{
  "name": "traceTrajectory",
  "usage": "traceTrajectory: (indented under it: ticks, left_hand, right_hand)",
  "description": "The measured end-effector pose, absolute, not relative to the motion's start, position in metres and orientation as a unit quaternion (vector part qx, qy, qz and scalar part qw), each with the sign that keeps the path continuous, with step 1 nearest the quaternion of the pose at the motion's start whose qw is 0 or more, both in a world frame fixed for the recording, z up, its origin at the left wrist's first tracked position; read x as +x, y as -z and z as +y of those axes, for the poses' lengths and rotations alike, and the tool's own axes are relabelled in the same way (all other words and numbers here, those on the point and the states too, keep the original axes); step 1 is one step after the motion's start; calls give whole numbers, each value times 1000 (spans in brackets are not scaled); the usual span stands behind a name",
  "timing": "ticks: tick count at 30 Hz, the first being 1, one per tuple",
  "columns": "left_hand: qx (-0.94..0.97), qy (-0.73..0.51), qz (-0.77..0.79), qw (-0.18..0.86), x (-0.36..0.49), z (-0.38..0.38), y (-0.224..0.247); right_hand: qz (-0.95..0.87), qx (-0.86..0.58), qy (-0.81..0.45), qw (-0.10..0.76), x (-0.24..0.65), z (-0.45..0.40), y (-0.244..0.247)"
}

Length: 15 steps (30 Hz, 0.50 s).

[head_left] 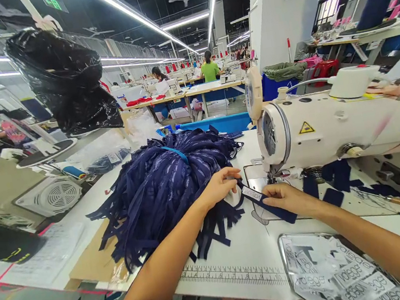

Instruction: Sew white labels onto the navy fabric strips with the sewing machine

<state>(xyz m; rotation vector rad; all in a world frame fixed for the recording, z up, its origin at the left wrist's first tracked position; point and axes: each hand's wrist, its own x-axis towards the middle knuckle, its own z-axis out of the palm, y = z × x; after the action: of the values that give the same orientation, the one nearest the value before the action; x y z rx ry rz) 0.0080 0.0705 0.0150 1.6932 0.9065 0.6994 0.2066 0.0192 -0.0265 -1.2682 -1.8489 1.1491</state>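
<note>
On the white worktop (245,248), a sewing machine (316,122) stood right, a bundle of navy straps (167,180) left. Between them, my right hand (290,199) pinched a navy band (282,214) bearing a white label (252,193). My left hand (222,185) was half curled beside the bundle; whether it gripped anything, I could not tell. Loose labels (317,280) lay in a near-right tray (284,255).

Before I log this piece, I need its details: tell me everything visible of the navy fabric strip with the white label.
The flat navy fabric strip looks matte; a white label with dark lettering lies on its upper face. It slants beside the sewing machine, the right hand pinching it by the label. Whether the left hand touches it is unclear.
</note>
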Motion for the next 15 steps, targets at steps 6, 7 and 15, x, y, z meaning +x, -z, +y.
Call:
traceTrajectory:
  ticks: [6,7,15]
  left_hand:
    - [767,-281,377,437,10,61,-14]
    - [781,-263,378,422,12,59,-13]
    - [775,-262,383,430,25,55,-1]
  right_hand:
    - [-673,-498,-444,321,209,15,27]
    - [-671,-499,-444,321,209,15,27]
    - [-665,-502,-448,325,208,17,29]
